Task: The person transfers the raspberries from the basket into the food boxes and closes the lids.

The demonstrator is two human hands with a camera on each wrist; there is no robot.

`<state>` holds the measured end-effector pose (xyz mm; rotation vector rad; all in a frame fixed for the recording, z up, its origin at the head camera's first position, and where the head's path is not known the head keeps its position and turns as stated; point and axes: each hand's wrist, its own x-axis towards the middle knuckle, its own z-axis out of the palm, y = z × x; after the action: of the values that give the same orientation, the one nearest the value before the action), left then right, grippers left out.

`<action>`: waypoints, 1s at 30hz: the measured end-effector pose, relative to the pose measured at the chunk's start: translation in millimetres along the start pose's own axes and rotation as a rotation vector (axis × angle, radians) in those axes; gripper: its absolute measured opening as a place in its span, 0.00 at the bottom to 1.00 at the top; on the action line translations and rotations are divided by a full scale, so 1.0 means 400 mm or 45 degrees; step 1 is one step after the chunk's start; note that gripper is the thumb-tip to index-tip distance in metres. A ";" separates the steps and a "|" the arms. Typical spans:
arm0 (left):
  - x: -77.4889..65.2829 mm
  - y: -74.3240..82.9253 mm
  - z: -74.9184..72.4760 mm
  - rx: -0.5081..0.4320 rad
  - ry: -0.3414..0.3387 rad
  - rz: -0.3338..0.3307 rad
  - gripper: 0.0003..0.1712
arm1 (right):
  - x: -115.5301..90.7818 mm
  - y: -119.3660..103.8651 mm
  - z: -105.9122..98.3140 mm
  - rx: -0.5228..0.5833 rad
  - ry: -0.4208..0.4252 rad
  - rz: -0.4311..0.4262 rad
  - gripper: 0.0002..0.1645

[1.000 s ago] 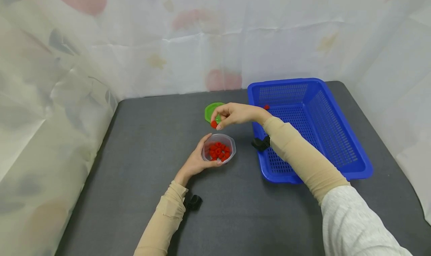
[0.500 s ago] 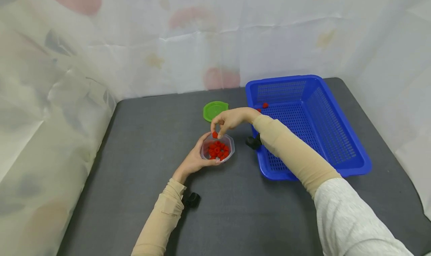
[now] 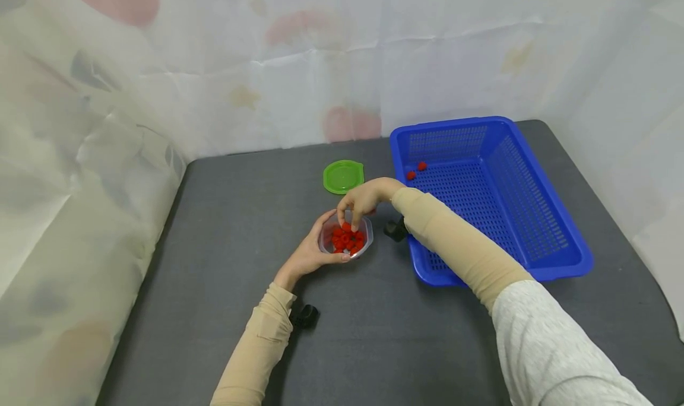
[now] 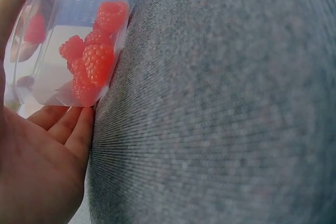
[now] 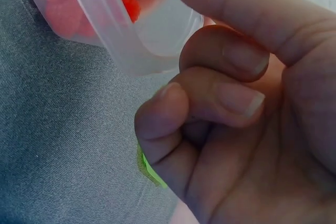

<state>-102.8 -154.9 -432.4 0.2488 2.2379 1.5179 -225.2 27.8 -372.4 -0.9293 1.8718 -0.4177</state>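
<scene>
My left hand [image 3: 307,256] grips a small clear plastic container [image 4: 44,80] that stands on the dark tabletop, thumb on the near side and fingers round the other. Inside lie several raspberries [image 4: 98,61], heaped on the bottom. My right hand [image 3: 366,197] reaches in over the container's far rim and pinches a raspberry [image 4: 35,29] between thumb and fingers. The right wrist view shows its other fingers curled beside the container rim [image 5: 139,65], with only a red edge of the held raspberry in sight.
Just behind the container lies a green lid [image 3: 342,177]. To the right stands a blue perforated basket [image 3: 579,263], partly under my right forearm, with two raspberries [image 3: 417,170] at its left side. Patterned white sheeting [image 3: 299,91] rises behind and beside the grey table [image 3: 224,234].
From above and behind the container, my right hand has come down toward me, carrying the raspberry into the container's mouth. The left hand keeps its hold. The lid and basket raspberries are now uncovered.
</scene>
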 end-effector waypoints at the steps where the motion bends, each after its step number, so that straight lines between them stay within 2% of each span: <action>1: -0.001 0.001 0.000 0.001 0.000 -0.002 0.56 | 0.001 -0.001 0.001 0.006 0.002 0.007 0.17; 12: -0.004 -0.001 0.003 -0.010 -0.008 -0.017 0.56 | 0.002 -0.002 0.010 0.052 0.015 0.024 0.18; 19: 0.028 -0.068 0.001 0.011 0.031 0.012 0.56 | -0.016 -0.017 -0.001 0.102 0.047 -0.034 0.18; 23: 0.031 -0.072 0.000 0.003 0.038 0.032 0.56 | -0.033 -0.022 -0.013 0.128 0.082 -0.091 0.18; 26: 0.032 -0.073 0.001 -0.013 0.027 0.053 0.56 | -0.051 -0.024 -0.023 0.164 0.141 -0.127 0.19; 30: 0.031 -0.074 0.002 -0.023 0.019 0.071 0.57 | -0.087 -0.022 -0.044 0.257 0.293 -0.185 0.20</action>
<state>-111.1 -160.8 -462.8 0.2980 2.2452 1.5733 -228.7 46.3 -337.1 -0.9127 1.9298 -0.8161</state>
